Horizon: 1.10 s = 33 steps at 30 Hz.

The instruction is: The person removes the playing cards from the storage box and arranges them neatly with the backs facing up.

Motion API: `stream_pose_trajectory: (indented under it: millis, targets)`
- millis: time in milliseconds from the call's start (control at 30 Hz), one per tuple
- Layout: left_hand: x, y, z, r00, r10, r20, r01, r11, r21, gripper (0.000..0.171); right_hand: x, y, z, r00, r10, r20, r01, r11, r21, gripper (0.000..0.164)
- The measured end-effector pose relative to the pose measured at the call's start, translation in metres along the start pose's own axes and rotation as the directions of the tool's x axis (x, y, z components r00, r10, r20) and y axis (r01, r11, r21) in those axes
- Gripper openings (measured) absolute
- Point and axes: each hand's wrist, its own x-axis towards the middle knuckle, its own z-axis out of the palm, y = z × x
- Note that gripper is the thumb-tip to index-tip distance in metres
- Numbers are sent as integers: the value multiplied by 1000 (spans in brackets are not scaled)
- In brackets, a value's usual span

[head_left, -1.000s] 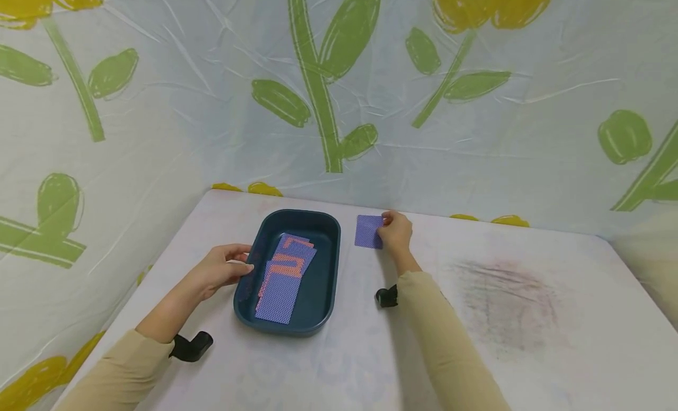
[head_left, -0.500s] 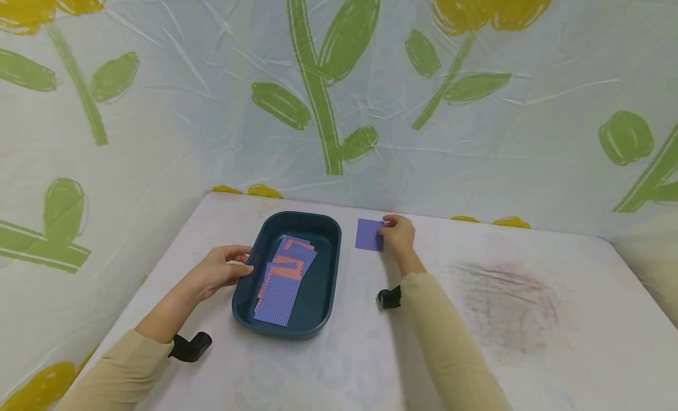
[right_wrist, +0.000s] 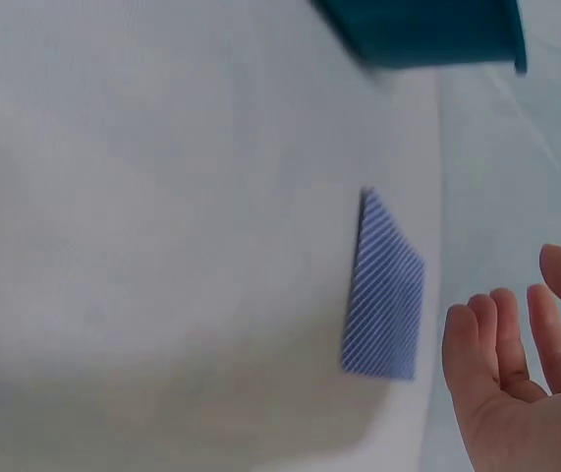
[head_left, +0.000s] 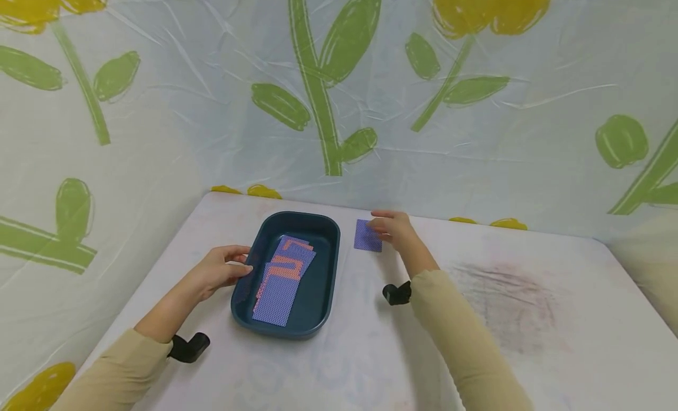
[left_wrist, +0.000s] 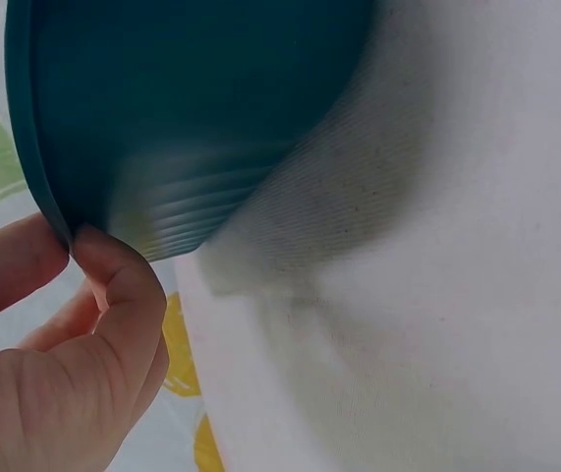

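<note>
My left hand (head_left: 218, 268) pinches the left rim of a dark teal tray (head_left: 315, 287) between thumb and fingers; the left wrist view shows the tray (left_wrist: 182, 88) tilted in that grip. Inside the tray lie overlapping playing cards (head_left: 275, 299), backs up, with blue and orange-red patterns. To the tray's right, a blue-backed playing card (head_left: 365, 241) lies on the table; whether it is one or a small stack, I cannot tell. Over its right side hovers my right hand (head_left: 399, 231), fingers loosely extended. The right wrist view shows that hand (right_wrist: 526, 393) apart from the card (right_wrist: 386, 305), holding nothing.
The white table (head_left: 328, 375) has a dark smudged patch (head_left: 511, 305) at right. Behind it hangs a floral-printed sheet (head_left: 212, 134), close to the table's far edge. A black wrist mount (head_left: 397, 293) sits under each forearm.
My right hand has lifted away from the card's right edge and spread its fingers, its forearm swinging slightly right. The card stays on the table. The left hand and tray look nearly unchanged.
</note>
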Motion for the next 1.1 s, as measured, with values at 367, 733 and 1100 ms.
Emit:
stream_pose_trajectory:
  millis: [367,733,1100]
  targets:
    - [1,-1,1,1000,-16,-9,16,1000,-13,51,-29,-26,37,977,-94,190,115,988,-102,47]
    - [2,-2,0,1000,-25,-8,25,1000,-18,51,-49,-21,72,907,-104,407,210,951,-227,43]
    - [2,-2,0,1000,-20,-10,20,1000,-22,50,-62,-4,104,860,-74,506,227,942,-249,38]
